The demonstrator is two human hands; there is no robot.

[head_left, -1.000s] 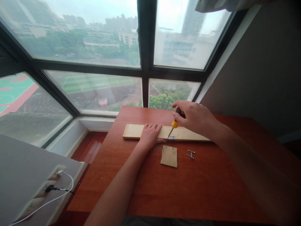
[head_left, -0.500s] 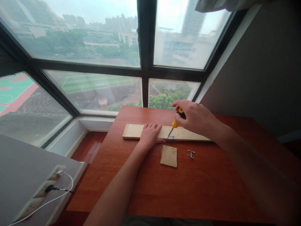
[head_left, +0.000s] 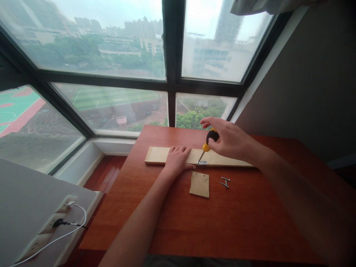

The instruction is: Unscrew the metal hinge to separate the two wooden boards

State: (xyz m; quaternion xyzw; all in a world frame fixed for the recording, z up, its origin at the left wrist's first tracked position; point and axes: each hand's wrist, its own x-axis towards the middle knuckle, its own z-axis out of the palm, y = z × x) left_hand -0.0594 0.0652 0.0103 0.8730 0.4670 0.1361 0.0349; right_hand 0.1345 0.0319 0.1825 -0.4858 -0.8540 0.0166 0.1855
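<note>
A pale wooden board lies across the table. My left hand rests on it, fingers stretched over its top and thumb along the near edge. Just right of that thumb, a small metal hinge-like plate sits at the board's near edge. My right hand is closed round the black and yellow handle of a screwdriver. The tool leans to the right, its tip down on the metal plate. Closer to me lie a square of brown card with two small holes and several loose screws.
The reddish-brown table stands against large windows with dark frames. On the left, a low wall carries power sockets with a white cable and a black plug. A grey wall rises on the right.
My right hand has shifted slightly left and its grip has rotated, baring more of the black handle. The screwdriver's tip stays on the plate; my left hand has not moved.
</note>
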